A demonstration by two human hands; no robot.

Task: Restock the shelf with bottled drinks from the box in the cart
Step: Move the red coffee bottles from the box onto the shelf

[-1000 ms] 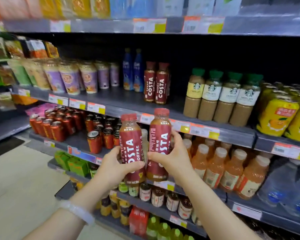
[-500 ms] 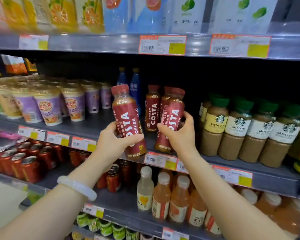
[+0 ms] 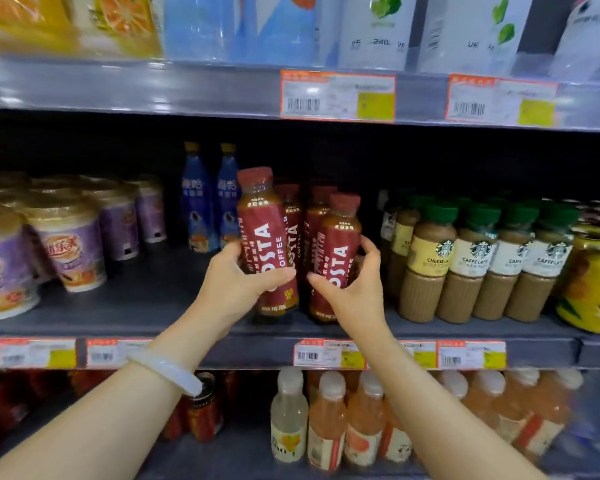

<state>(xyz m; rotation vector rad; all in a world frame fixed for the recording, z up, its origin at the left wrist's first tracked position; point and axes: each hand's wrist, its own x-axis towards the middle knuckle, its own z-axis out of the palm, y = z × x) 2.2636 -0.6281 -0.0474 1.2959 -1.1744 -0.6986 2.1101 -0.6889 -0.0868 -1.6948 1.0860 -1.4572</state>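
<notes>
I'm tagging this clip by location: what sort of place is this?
Most likely a supermarket or convenience store drinks aisle. Tiered shelves carry barcode price tags along their edges, and rows of identical Starbucks bottles and milk tea cups face outward.

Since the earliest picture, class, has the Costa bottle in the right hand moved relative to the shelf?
Yes. The right hand's bottle has gone up from below the shelf edge and now sits beside the stocked Costa bottles.

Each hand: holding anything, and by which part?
Left hand grips a tilted Costa bottle round its lower body. Right hand grips a second Costa bottle round its lower label, fingers behind.
</notes>
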